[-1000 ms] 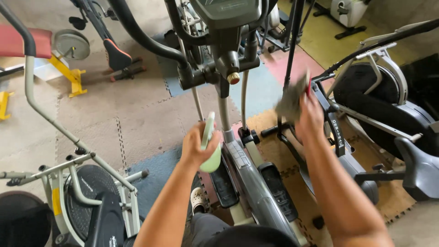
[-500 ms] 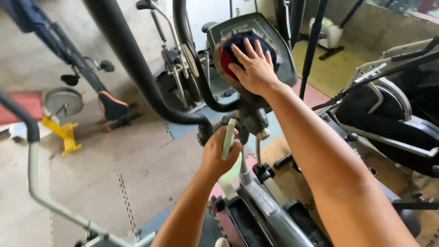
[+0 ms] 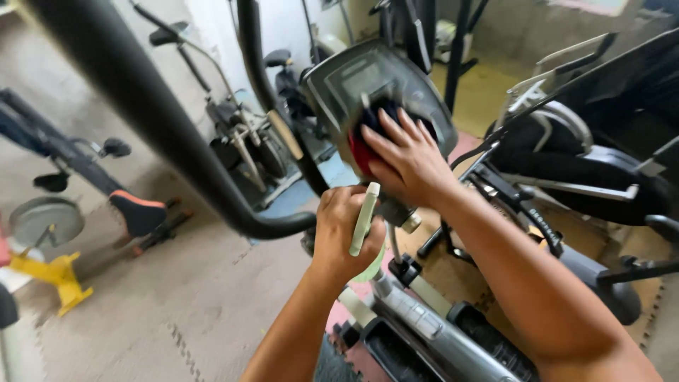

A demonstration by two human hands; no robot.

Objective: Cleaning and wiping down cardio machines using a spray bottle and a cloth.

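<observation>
Right now my right hand (image 3: pixel 407 159) presses a dark blue and red cloth (image 3: pixel 364 141) flat against the grey console panel (image 3: pixel 361 81) of the black and grey elliptical trainer, fingers spread, no closed grip. My left hand (image 3: pixel 343 233) has its grip wrapped round a pale green spray bottle (image 3: pixel 364 223). Wiping looks under way on the console; the black handlebars (image 3: pixel 163 134) and frame appear untouched yet.

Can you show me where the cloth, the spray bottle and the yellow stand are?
cloth (image 3: pixel 359 150), head view, red edge beside the right hand.
spray bottle (image 3: pixel 363 221), head view, pale green trigger.
yellow stand (image 3: pixel 53 276), head view, its base.
</observation>
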